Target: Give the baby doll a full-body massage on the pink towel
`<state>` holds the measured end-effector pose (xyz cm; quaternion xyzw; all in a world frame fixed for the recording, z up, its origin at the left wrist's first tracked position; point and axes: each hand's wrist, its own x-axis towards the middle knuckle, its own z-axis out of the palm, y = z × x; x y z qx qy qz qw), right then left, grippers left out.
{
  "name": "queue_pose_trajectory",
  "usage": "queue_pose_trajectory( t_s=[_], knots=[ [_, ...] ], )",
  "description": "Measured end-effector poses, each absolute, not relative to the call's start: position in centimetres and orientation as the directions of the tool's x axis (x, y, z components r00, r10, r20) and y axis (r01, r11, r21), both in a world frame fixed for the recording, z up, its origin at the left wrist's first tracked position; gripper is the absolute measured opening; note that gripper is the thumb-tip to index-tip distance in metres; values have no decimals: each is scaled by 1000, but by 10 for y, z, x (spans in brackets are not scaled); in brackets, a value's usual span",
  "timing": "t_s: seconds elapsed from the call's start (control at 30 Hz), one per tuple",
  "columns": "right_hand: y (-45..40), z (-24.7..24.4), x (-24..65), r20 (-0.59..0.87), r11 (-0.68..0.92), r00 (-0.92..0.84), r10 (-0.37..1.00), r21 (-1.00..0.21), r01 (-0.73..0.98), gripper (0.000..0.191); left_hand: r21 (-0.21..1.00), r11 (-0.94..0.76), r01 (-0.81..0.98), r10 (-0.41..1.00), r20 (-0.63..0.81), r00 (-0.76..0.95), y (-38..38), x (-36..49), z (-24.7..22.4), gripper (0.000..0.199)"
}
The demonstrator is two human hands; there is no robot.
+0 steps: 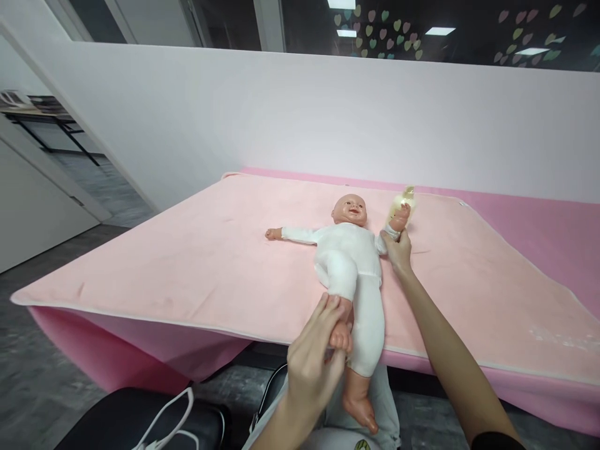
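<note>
Your left hand [312, 362] fingers close on doll [351, 262] foot at table's near edge; right hand [397, 250] pinches its wrist. Doll looks light, limbs stiff w/ soft cloth.

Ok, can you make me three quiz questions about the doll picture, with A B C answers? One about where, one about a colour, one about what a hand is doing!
1. Where does the doll lie?
A. on the floor
B. on the pink blanket
C. on a chair

2. What colour is the doll's suit?
A. white
B. blue
C. green

3. What is the left hand doing?
A. resting flat on the blanket
B. holding one foot of the doll
C. holding a cup

Answers:
1 B, the doll lies on its back on the blanket, with one leg hanging over the near edge.
2 A, the suit covering its body, arms and legs is white.
3 B, the fingers are closed round the raised foot, while the right hand holds the doll's wrist on the other side.
</note>
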<state>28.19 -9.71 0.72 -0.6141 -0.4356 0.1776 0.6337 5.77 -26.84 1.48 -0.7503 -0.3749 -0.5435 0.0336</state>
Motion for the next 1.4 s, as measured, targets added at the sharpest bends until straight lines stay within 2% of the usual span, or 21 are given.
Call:
queue_pose_trajectory(
  t_s=[0.07, 0.13, 0.2, 0.27, 0.37, 0.47, 0.57, 0.67, 0.77, 0.87, 0.93, 0.97, 1.0, 1.07, 1.17, 1.27, 1.33, 1.4],
  knots=[
    [-102, 8, 278, 473, 241, 403, 784, -829, 504, 34, 415, -697, 584, 570, 815, 100, -248, 60, 18, 53],
    [-107, 8, 273, 609, 351, 152, 779, -623, 699, 31, 492, -661, 567, 628, 776, 58, -227, 64, 21, 46],
    [-110, 8, 269, 672, 430, -41, 739, -424, 797, 31, 551, -621, 557, 674, 738, 22, -212, 68, 20, 41],
    [-112, 9, 267, 691, 443, -90, 717, -352, 825, 32, 552, -615, 562, 677, 735, 19, -210, 70, 15, 40],
    [-110, 9, 268, 681, 389, 15, 732, -436, 812, 31, 464, -677, 572, 613, 785, 89, -230, 68, 4, 48],
    [-107, 9, 271, 605, 305, 218, 766, -639, 706, 30, 405, -731, 549, 569, 806, 163, -264, 63, -3, 57],
    [-105, 9, 274, 464, 207, 422, 779, -825, 526, 35, 382, -759, 528, 557, 800, 221, -291, 59, -2, 59],
    [-104, 9, 275, 392, 174, 499, 772, -887, 428, 36, 381, -762, 523, 557, 798, 231, -293, 57, 3, 60],
    [-106, 9, 272, 457, 222, 427, 780, -841, 493, 34, 432, -735, 523, 581, 799, 156, -265, 59, 10, 57],
    [-110, 9, 267, 615, 359, 143, 776, -617, 700, 30, 561, -661, 498, 678, 731, 78, -223, 61, 17, 46],
    [-112, 10, 263, 644, 413, -23, 765, -463, 784, 35, 667, -580, 468, 764, 644, 29, -200, 61, 20, 41],
    [-113, 11, 262, 640, 416, -55, 766, -429, 802, 37, 702, -549, 453, 793, 609, 18, -193, 61, 21, 40],
    [-114, 12, 261, 637, 406, -49, 769, -427, 808, 37, 723, -531, 442, 810, 587, 13, -189, 61, 22, 40],
    [-114, 14, 262, 629, 375, 30, 777, -501, 780, 34, 714, -543, 442, 806, 591, 35, -195, 60, 21, 41],
    [-109, 15, 268, 540, 291, 255, 802, -727, 622, 31, 608, -632, 480, 727, 680, 96, -226, 55, 20, 44],
    [-101, 13, 277, 321, 142, 523, 789, -925, 353, 35, 480, -704, 524, 633, 758, 156, -260, 46, 23, 52],
    [-96, 10, 284, 183, 104, 621, 762, -981, 163, 37, 432, -706, 561, 600, 785, 151, -271, 40, 26, 54],
    [-94, 8, 287, 127, 116, 647, 752, -991, 61, 38, 422, -690, 589, 584, 805, 108, -267, 37, 29, 55]
  ],
)
